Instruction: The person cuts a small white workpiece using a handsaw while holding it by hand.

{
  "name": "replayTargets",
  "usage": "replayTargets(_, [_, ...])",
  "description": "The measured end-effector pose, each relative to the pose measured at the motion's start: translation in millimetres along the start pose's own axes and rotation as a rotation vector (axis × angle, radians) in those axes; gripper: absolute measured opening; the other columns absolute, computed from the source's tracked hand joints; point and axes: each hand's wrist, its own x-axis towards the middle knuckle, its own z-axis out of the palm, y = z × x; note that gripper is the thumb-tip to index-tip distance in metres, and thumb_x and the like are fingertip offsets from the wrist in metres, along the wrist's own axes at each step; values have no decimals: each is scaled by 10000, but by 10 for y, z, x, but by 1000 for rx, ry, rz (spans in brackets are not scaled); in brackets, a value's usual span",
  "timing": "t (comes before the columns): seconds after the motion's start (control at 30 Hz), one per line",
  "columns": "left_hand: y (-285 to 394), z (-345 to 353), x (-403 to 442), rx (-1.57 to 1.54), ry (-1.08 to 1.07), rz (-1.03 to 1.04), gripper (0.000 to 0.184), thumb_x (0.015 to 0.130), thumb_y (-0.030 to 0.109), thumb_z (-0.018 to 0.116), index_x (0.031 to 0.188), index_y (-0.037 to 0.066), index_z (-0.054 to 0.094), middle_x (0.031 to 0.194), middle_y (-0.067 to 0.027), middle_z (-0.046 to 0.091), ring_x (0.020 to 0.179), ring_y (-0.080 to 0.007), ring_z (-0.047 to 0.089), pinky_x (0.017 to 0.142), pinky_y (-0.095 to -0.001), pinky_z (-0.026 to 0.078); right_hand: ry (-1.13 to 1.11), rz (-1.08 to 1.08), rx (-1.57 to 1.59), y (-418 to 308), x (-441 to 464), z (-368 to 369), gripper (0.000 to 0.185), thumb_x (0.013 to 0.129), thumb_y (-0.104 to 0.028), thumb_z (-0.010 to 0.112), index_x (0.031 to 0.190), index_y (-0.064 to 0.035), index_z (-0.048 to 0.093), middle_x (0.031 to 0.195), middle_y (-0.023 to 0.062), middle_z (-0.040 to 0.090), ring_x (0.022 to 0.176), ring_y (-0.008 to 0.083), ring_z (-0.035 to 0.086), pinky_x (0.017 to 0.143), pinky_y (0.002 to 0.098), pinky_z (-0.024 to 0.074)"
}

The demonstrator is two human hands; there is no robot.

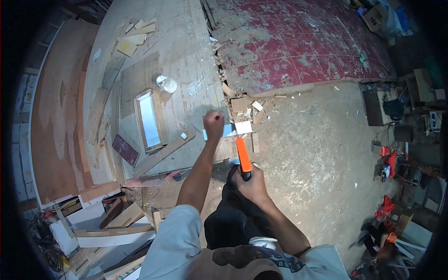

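Observation:
My right hand (252,184) is closed around the black handle of a long orange saw (243,155), whose narrow far end points away from me. That end meets a thin white strip (243,127) lying across the edge of the wooden work table (186,109). My left hand (213,122) is a closed fist over the table, just beyond the strip, and its wrist crosses above it. Whatever the curled fingers may hold is hidden. Part of the strip lies under the left wrist; the saw's blade cannot be made out from above.
On the table are a white-paned wooden frame (149,119), a clear plastic container (166,84), a board (163,154) and a dark red plate (125,150). Wood offcuts (239,105) line its right edge. Scrap boards (112,231) pile up at lower left. Clutter fills the right side.

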Motion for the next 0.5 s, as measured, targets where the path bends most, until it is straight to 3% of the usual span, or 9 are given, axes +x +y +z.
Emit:
replayTargets(0.07, [287, -186, 317, -274, 37, -423, 123, 857, 123, 626, 783, 26, 612, 702, -72, 598, 697, -169, 574, 682, -314, 437, 12, -5, -32, 25, -48, 15, 148, 748, -47, 647, 842, 25, 559, 729, 214, 602, 688, 364, 614, 640, 396, 478])
replayTargets(0.13, [1222, -710, 837, -838, 25, -367, 182, 906, 125, 588, 1051, 16, 595, 868, -80, 644, 848, -134, 584, 766, -282, 444, -4, 4, -13, 56, -52, 13, 175, 747, -53, 656, 872, 28, 565, 786, 229, 617, 779, 402, 615, 682, 416, 482])
replayTargets(0.17, [1594, -1057, 1017, -801, -129, -157, 416, 891, 142, 600, 1259, -5, 474, 1012, -121, 649, 964, -161, 587, 843, -289, 429, -3, -35, 3, 28, -43, -3, 180, 752, -52, 651, 888, 28, 565, 772, 225, 617, 765, 389, 628, 667, 399, 486])
replayTargets(0.23, [2395, -1615, 1317, -845, -139, 138, 589, 808, 238, 644, 1309, 9, 437, 1081, -147, 659, 1052, -155, 576, 869, -287, 396, -24, -6, -7, -62, -18, -46, 174, 754, -50, 648, 886, 28, 564, 762, 224, 616, 757, 379, 636, 657, 391, 486])
replayTargets(0.27, [2644, -1818, 1429, -829, -132, 302, 635, 797, 277, 633, 1323, -6, 417, 1187, -192, 610, 1083, -231, 591, 852, -321, 409, -56, 35, -11, -85, -29, -52, 169, 757, -48, 645, 883, 29, 564, 753, 223, 616, 749, 370, 643, 648, 382, 487])
replayTargets(0.3, [2758, -1986, 1507, -711, -116, 442, 635, 849, 488, 546, 1272, 15, 514, 1465, -208, 324, 1187, -428, 499, 938, -445, 414, -42, -44, 4, -37, -21, -46, 159, 763, -44, 640, 879, 30, 559, 716, 216, 604, 682, 343, 641, 614, 365, 480])
replayTargets(0.33, [2914, -2119, 1564, -701, -132, 529, 716, 837, 644, 497, 1248, 60, 549, 1508, -228, 213, 1222, -490, 441, 961, -520, 383, -40, -50, 1, -57, -8, -61, 159, 763, -44, 640, 879, 30, 559, 716, 216, 604, 682, 343, 641, 614, 365, 480])
replayTargets(0.37, [2924, -2185, 1799, -988, -260, 936, 822, 785, 766, 448, 1244, 93, 562, 1518, -235, 178, 1261, -524, 371, 968, -579, 349, -52, -41, -13, -82, -10, -77, 154, 765, -40, 638, 875, 31, 557, 707, 212, 601, 658, 321, 635, 607, 362, 476])
replayTargets(0.5, [3280, -2553, 1798, -598, -51, 818, 905, 729, 787, 498, 1317, 98, 497, 1504, -285, 158, 1289, -531, 321, 998, -610, 299, -47, -37, -18, -100, -21, -90, 136, 773, -30, 631, 866, 32, 555, 676, 195, 587, 603, 240, 610, 587, 348, 466])
